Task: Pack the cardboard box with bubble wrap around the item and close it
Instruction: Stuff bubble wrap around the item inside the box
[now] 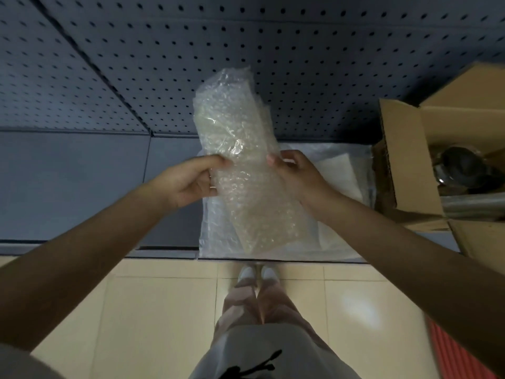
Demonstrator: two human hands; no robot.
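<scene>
Gripping a folded sheet of clear bubble wrap (235,160) above the bench (82,187), the left hand (188,181) and right hand (295,173) each pinch an edge. Wrapping is likely pending; next, carry it to the open brown cardboard box (404,160) holding the dark item (461,165).

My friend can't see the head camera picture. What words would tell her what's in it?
Two hands, left hand and right hand, hold a folded piece of bubble wrap above a grey shelf. An open cardboard box with a dark item inside sits to the right.

Bubble wrap (235,149) between both hands
</scene>
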